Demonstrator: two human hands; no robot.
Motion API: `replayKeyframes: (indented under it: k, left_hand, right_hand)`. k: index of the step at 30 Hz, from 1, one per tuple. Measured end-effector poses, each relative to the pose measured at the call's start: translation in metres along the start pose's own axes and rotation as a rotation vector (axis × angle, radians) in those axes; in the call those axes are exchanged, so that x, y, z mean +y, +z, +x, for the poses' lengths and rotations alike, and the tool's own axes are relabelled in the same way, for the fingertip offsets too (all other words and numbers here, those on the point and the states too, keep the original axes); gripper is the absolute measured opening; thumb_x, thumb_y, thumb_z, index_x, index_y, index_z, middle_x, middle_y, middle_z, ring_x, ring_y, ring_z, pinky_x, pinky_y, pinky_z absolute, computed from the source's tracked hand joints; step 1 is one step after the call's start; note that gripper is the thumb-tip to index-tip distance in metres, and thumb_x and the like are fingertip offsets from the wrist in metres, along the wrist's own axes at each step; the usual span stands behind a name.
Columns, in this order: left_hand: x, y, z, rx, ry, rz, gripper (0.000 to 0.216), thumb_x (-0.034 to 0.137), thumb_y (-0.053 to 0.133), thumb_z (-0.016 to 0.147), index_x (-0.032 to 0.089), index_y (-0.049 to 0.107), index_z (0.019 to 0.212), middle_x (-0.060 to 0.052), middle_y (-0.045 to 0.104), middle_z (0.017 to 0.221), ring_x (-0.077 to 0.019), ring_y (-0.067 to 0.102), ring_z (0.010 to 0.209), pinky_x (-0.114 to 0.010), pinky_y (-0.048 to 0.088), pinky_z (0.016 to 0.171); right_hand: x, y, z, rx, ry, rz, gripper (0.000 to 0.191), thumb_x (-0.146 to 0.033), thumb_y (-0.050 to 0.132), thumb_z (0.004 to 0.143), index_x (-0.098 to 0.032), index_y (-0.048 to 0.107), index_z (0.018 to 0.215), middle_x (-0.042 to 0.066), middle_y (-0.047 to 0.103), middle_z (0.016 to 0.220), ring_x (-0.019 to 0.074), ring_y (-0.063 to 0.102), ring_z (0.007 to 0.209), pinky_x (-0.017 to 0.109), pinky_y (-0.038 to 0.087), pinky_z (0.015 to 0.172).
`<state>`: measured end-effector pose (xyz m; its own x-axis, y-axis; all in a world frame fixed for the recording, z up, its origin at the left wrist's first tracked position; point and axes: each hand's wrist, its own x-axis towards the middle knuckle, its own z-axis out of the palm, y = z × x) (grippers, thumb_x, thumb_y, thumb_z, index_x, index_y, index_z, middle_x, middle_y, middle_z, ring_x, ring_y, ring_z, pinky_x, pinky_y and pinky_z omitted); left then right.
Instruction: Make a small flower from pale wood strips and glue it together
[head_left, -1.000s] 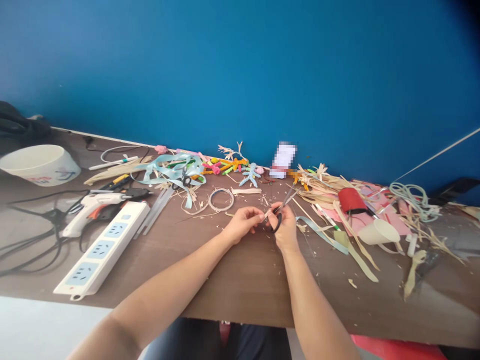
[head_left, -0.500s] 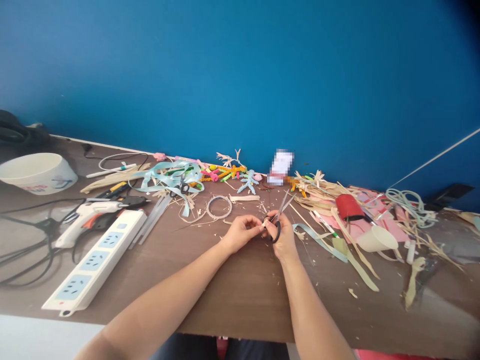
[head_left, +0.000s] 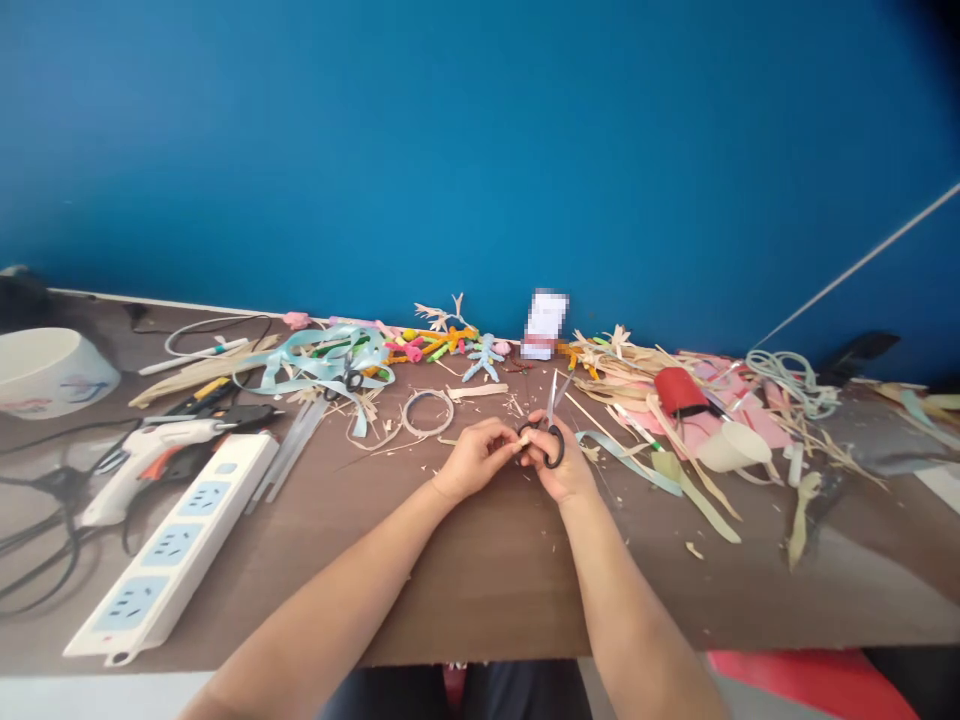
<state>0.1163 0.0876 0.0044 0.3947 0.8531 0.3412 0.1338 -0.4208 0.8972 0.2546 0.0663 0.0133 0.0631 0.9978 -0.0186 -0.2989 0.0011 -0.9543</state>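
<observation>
Pale and too small to identify, the scrap (head_left: 523, 441) sits between your hands above the table (head_left: 487, 590). Your left hand (head_left: 474, 458) pinches it, thumb against fingers; your right hand (head_left: 562, 472) holds the scissors (head_left: 553, 400), its fingertips seeming to meet the scrap too. The parted blades point away, probably to leave those fingertips free. Off to your left lie the glue gun (head_left: 142, 452) and power strip (head_left: 191, 540), likely set aside to give your arms room. Compared with half a second ago, the blades stand more upright, your view has swung right, and a white sheet (head_left: 941, 484) shows at the right edge.
</observation>
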Motion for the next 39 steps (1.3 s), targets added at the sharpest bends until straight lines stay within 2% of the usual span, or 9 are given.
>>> replayKeyframes:
  k: [4,7,12,16,21,24,32,36,39]
  left_hand:
    - [-0.009,-0.003,0.004,0.167,-0.226,-0.272,0.025,0.04,0.058,0.067,0.015,0.056,0.069,0.0,0.054,0.064,-0.0088,0.045,0.053,-0.019,0.037,0.047]
    - [-0.011,-0.006,0.007,0.268,-0.284,-0.426,0.026,0.039,0.061,0.064,0.015,0.054,0.071,-0.001,0.057,0.069,-0.0081,0.048,0.055,-0.017,0.038,0.045]
    - [-0.008,-0.006,0.006,0.252,-0.284,-0.499,0.024,0.037,0.062,0.063,0.015,0.053,0.07,0.0,0.059,0.068,-0.0058,0.046,0.05,-0.017,0.036,0.043]
    - [-0.008,-0.003,0.003,0.22,-0.279,-0.517,0.024,0.035,0.062,0.064,0.015,0.053,0.071,0.0,0.058,0.065,-0.0049,0.045,0.048,-0.016,0.035,0.043]
    - [-0.008,-0.003,0.003,0.219,-0.307,-0.535,0.026,0.036,0.064,0.062,0.014,0.053,0.071,0.0,0.059,0.065,-0.0048,0.045,0.047,-0.015,0.035,0.041]
    - [-0.009,-0.003,0.004,0.216,-0.317,-0.535,0.027,0.037,0.063,0.062,0.014,0.053,0.072,0.0,0.059,0.064,-0.0048,0.045,0.047,-0.015,0.034,0.041]
    - [-0.01,0.0,0.006,0.184,-0.332,-0.539,0.025,0.035,0.063,0.063,0.014,0.053,0.071,0.0,0.059,0.064,-0.005,0.045,0.047,-0.015,0.034,0.041]
    - [-0.009,0.0,0.005,0.151,-0.341,-0.559,0.025,0.036,0.063,0.064,0.015,0.052,0.073,-0.001,0.061,0.065,-0.0053,0.046,0.047,-0.016,0.034,0.042]
    - [-0.008,-0.001,0.004,0.125,-0.352,-0.568,0.027,0.036,0.063,0.064,0.015,0.051,0.074,-0.002,0.063,0.067,-0.006,0.049,0.047,-0.016,0.035,0.043]
  right_hand:
    - [-0.016,-0.01,-0.006,0.183,-0.024,-0.46,0.035,-0.033,0.065,0.059,-0.021,0.046,0.086,-0.006,0.054,0.051,0.0104,0.046,0.041,0.021,0.036,0.039]
    - [-0.031,-0.031,-0.019,0.231,-0.023,-0.93,0.033,-0.036,0.069,0.054,-0.022,0.048,0.076,-0.004,0.055,0.05,0.0135,0.05,0.046,0.023,0.034,0.043]
    - [-0.043,-0.076,-0.046,0.293,0.036,-1.485,0.032,-0.043,0.071,0.049,-0.023,0.047,0.057,-0.002,0.051,0.048,0.016,0.049,0.048,0.024,0.028,0.044]
    - [-0.043,-0.087,-0.053,0.26,0.004,-1.589,0.031,-0.045,0.066,0.056,-0.022,0.045,0.059,-0.003,0.051,0.05,0.0143,0.046,0.046,0.022,0.026,0.043]
    - [-0.047,-0.081,-0.041,0.233,-0.07,-1.74,0.029,-0.045,0.059,0.066,-0.022,0.044,0.056,-0.003,0.047,0.047,0.0133,0.044,0.045,0.023,0.023,0.044]
    - [-0.058,-0.09,-0.038,0.226,-0.061,-1.837,0.03,-0.045,0.056,0.069,-0.021,0.045,0.055,-0.001,0.049,0.049,0.0141,0.046,0.048,0.023,0.022,0.045]
    - [-0.081,-0.122,-0.071,-0.144,0.116,-2.011,0.031,-0.042,0.056,0.071,-0.018,0.048,0.051,0.002,0.052,0.052,0.0151,0.051,0.053,0.024,0.021,0.046]
    - [-0.081,-0.131,-0.067,-0.338,0.289,-1.963,0.027,-0.04,0.064,0.062,-0.018,0.051,0.052,0.0,0.051,0.05,0.0141,0.05,0.051,0.022,0.022,0.044]
    - [-0.086,-0.139,-0.055,-0.51,0.465,-1.806,0.023,-0.038,0.066,0.056,-0.018,0.054,0.054,-0.003,0.051,0.047,0.0113,0.047,0.046,0.021,0.026,0.044]
